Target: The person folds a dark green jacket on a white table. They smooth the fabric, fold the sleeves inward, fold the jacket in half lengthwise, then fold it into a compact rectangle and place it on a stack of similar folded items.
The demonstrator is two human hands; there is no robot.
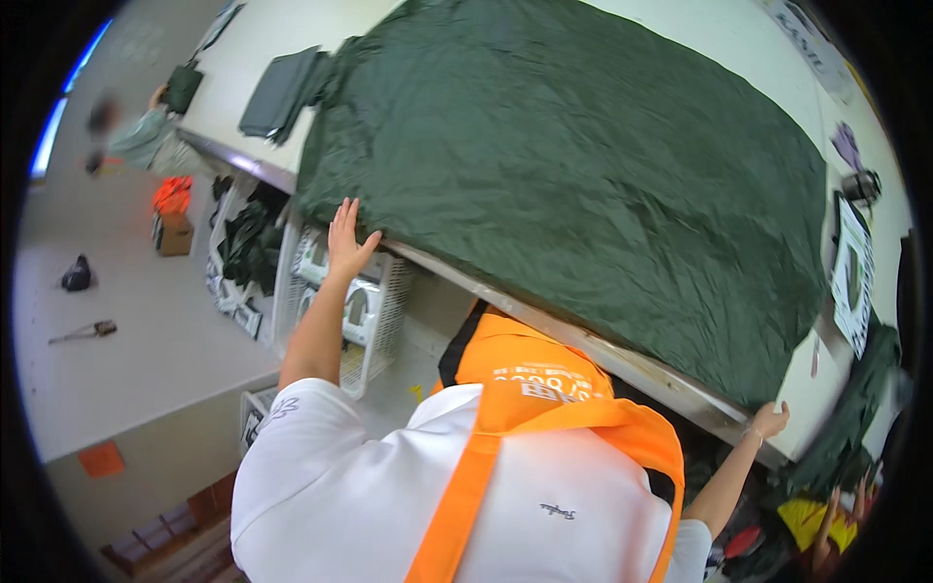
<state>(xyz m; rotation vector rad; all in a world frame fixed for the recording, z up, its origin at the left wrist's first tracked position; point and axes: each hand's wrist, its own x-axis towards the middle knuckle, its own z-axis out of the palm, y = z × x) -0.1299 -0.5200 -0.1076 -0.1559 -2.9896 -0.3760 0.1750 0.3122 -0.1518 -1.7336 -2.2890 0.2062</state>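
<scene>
A large, wrinkled sheet of dark green fabric (564, 185) lies spread over the white table, its near edge running along the table's front. My left hand (350, 243) rests at the sheet's near left edge, fingers stretched out and apart, holding nothing. At the near right corner of the fabric, my right hand (771, 421) is closed, with its thumb pointing up. The fabric's corner meets those fingers, though how much cloth is inside them is hidden.
A folded dark green bundle (282, 94) lies left of the sheet. Under the table stands a white plastic basket (391, 316) with packages. On the right are a printed sheet (852, 282), a dark roll (861, 187) and hanging green fabric (855, 418). Another person (146, 136) is at far left.
</scene>
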